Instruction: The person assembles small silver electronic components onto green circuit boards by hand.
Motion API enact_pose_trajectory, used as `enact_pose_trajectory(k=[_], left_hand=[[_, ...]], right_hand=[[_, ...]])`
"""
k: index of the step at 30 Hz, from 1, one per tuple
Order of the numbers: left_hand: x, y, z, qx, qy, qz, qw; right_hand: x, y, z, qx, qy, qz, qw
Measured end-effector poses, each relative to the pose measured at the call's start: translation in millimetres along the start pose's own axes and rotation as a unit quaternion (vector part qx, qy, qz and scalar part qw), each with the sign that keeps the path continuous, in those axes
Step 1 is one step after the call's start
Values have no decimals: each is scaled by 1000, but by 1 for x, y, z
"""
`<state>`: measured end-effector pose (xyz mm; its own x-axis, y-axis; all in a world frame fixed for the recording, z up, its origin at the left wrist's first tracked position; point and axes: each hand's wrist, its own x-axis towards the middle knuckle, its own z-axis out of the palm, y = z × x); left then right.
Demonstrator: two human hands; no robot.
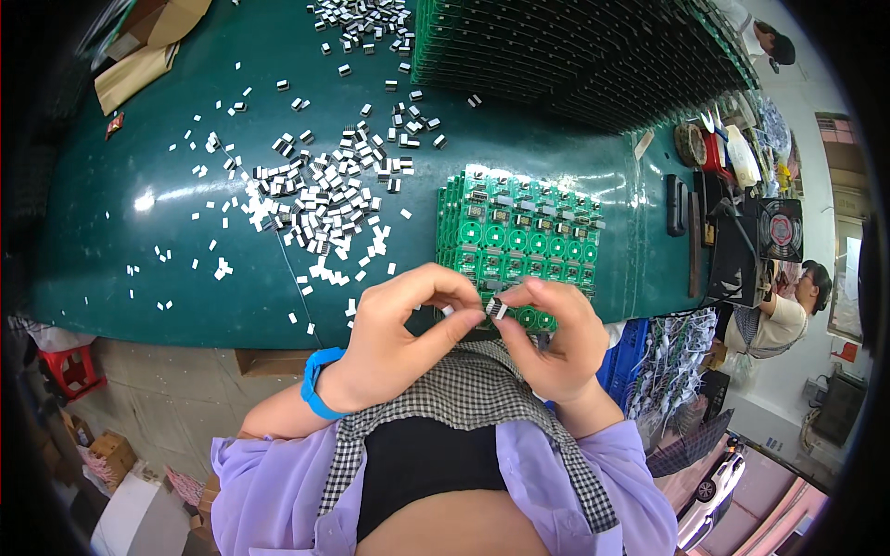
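Note:
My right hand (561, 334) pinches a small black-and-white pinned component (497, 308) between thumb and forefinger, close to my body. Beside it, the thumb and forefinger of my left hand (408, 320) are pressed together, their tips almost touching the component. A bit of white shows between the left fingers; I cannot make out what it is. Just beyond both hands lies a stack of green circuit boards (528, 243), its top panel set with rows of small digit displays and round outlines.
Loose black-and-white components (338, 190) are heaped left of the boards, with small white pieces (222, 269) scattered around on the green table (102, 269). Tall racked boards (575, 60) stand at the back. A blue crate (623, 357) sits to the right; a co-worker (788, 301) is beyond.

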<state>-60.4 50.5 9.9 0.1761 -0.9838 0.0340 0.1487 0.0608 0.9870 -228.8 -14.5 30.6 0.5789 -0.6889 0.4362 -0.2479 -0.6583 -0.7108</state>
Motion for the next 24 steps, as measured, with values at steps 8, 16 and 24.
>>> enact_pose_trajectory(k=[8,16,24], left_hand=[[1,-1,-2,68,-10,41,997],[4,-6,-5,151,-46,200,967],[5,-13,-3,176,-32,257,950]], right_hand=[[2,7,4,-12,5,-95,995],[5,3,-8,84,-52,19,995],[4,7,-7,110,-68,41,991]])
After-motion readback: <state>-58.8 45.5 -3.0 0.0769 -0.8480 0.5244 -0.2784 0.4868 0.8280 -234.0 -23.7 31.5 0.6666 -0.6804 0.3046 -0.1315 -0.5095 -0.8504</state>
